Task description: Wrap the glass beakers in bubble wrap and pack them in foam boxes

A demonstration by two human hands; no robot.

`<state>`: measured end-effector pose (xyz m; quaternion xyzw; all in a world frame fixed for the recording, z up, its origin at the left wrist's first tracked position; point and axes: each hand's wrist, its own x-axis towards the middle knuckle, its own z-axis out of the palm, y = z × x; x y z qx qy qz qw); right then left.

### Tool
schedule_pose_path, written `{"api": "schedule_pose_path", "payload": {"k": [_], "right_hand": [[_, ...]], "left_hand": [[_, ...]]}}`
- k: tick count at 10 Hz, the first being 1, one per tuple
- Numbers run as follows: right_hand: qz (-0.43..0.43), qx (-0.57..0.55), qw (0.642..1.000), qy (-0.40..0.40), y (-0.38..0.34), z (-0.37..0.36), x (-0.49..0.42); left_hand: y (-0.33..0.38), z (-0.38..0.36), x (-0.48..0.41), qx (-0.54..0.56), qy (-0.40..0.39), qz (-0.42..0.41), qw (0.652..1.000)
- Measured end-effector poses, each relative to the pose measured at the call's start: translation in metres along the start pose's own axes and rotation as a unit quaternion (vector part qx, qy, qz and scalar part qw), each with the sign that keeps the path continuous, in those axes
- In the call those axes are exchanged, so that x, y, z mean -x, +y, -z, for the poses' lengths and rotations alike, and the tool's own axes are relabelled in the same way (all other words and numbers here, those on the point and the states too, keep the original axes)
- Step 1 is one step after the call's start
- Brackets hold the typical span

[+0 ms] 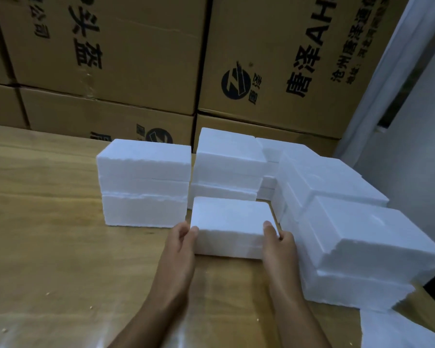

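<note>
A closed white foam box (230, 222) lies flat on the wooden table (48, 209) in front of me. My left hand (180, 243) grips its left end, thumb on the top edge. My right hand (278, 243) grips its right end the same way. Taller stacks of foam boxes surround it: one to the left (143, 182), one behind (226, 162), and a row along the right (357, 237). No glass beaker is in view. A sheet of clear bubble wrap (35, 332) lies on the table near the front edge.
Large cardboard cartons (141, 59) with black print are stacked against the far side of the table. A pale wall and door frame (417, 121) stand at the right. Another foam piece (397, 332) sits at the lower right corner. Small foam crumbs dot the tabletop.
</note>
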<state>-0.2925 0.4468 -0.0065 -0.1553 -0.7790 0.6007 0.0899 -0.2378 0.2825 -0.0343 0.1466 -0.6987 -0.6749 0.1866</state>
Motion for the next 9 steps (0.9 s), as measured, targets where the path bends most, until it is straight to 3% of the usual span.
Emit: {"api": "schedule_pose_path", "payload": {"k": [2, 6, 7, 9], "right_hand": [[0.000, -0.024, 1.000, -0.009, 0.010, -0.009, -0.004], [0.030, -0.010, 0.999, -0.039, 0.012, -0.015, -0.011], [0.023, 0.018, 0.998, -0.052, 0.006, -0.010, -0.007], [0.112, 0.159, 0.981, -0.017, -0.022, 0.017, 0.038]], "left_hand": [[-0.004, 0.003, -0.008, -0.052, -0.052, -0.024, 0.997], [-0.010, 0.002, -0.009, -0.092, -0.050, -0.066, 0.992], [-0.014, 0.003, -0.010, -0.078, -0.033, -0.054, 0.995], [-0.019, 0.005, -0.003, -0.091, 0.025, -0.071, 0.993]]}}
